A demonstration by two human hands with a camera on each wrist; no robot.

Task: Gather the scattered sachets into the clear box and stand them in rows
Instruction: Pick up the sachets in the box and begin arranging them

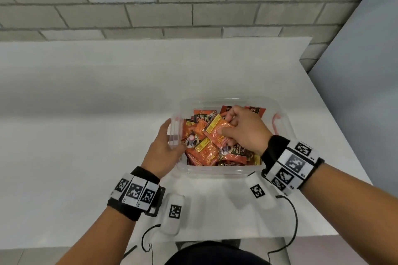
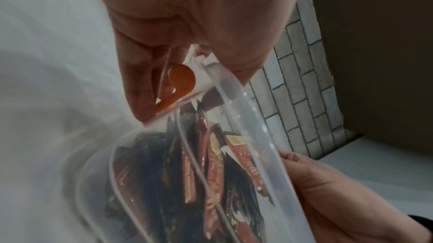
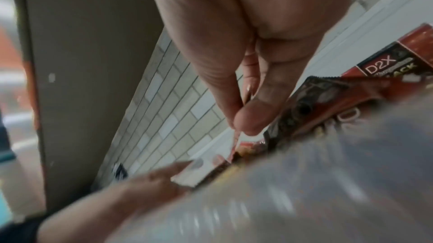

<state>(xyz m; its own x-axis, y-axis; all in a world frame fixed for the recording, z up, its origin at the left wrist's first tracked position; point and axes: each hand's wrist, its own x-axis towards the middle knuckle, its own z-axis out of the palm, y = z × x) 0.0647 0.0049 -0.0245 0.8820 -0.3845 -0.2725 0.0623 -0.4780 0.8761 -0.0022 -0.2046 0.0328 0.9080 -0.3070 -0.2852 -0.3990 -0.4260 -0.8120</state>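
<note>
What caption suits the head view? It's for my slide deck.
Left hand steadies the clear box while right hand pinches an orange sachet above the jumbled pile.

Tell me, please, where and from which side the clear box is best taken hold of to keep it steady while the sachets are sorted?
Probably by the rim and wall of its left end, from outside. The clear box is open on top and full of loose sachets, so only its walls are free. The left hand already rests there by a red clip, while the right hand pinches an orange sachet above.
</note>
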